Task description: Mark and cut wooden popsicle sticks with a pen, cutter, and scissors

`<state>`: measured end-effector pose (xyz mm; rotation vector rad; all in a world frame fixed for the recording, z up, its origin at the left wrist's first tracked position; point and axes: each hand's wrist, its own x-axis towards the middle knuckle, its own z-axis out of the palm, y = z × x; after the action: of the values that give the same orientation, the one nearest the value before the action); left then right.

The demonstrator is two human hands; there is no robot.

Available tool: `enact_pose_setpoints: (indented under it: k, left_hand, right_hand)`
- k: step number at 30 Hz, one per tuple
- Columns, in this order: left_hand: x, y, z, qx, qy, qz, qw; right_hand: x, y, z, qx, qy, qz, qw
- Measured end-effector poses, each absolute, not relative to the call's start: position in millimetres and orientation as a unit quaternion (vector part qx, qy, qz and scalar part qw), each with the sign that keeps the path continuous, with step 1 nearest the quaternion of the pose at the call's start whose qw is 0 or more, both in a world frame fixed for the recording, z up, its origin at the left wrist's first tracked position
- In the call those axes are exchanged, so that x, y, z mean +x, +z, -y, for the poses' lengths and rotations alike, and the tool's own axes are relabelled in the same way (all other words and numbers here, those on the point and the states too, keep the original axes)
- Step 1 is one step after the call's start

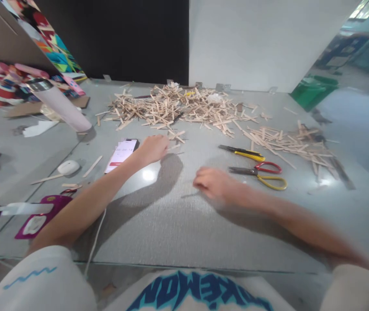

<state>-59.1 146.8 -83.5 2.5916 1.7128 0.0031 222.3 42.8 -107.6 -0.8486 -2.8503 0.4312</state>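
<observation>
My left hand [153, 148] reaches forward over the grey table [171, 224], fingers curled at the near edge of a big heap of wooden sticks [174, 106]; whether it holds a stick is hidden. A phone [121, 154] with a lit screen lies just left of that hand. My right hand [213, 183] hovers low over the table centre, blurred by motion, fingers bunched together. Scissors with red and yellow handles [262, 174] lie to its right, and a yellow utility knife [242, 152] beyond them.
A second, smaller scatter of sticks [294, 142] lies at the right. A tall pale tumbler [59, 103], a white mouse-like object [68, 167], loose sticks, a magenta card [40, 216] and a white cable [95, 239] sit at the left. A green bin [313, 90] stands beyond the table.
</observation>
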Motion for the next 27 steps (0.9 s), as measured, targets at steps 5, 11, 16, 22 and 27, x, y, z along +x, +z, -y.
enact_pose_setpoints:
  k: [5, 11, 16, 22, 27]
  left_hand:
    - [-63.2, -72.1, -146.8, 0.833, 0.023, -0.553, 0.019]
    - [-72.1, -70.7, -150.6, 0.836, 0.04, -0.545, 0.059]
    - [-75.3, -74.3, -157.5, 0.843, 0.054, -0.519, 0.131]
    - [-71.4, -64.5, -154.7, 0.83, 0.068, -0.497, 0.245]
    - [-62.2, -53.5, -144.6, 0.806, 0.103, -0.448, 0.374]
  right_hand:
    - [211.7, -119.6, -72.0, -0.34, 0.115, 0.932, 0.045]
    - [252.6, -103.4, -176.8, -0.481, 0.061, 0.871, 0.08]
    - [253.1, -90.8, -169.2, -0.488, 0.075, 0.864, 0.093]
    - [201.8, -103.0, -83.6, -0.275, 0.168, 0.946, 0.033]
    - [204.1, -107.8, -111.3, -0.374, 0.114, 0.92, 0.028]
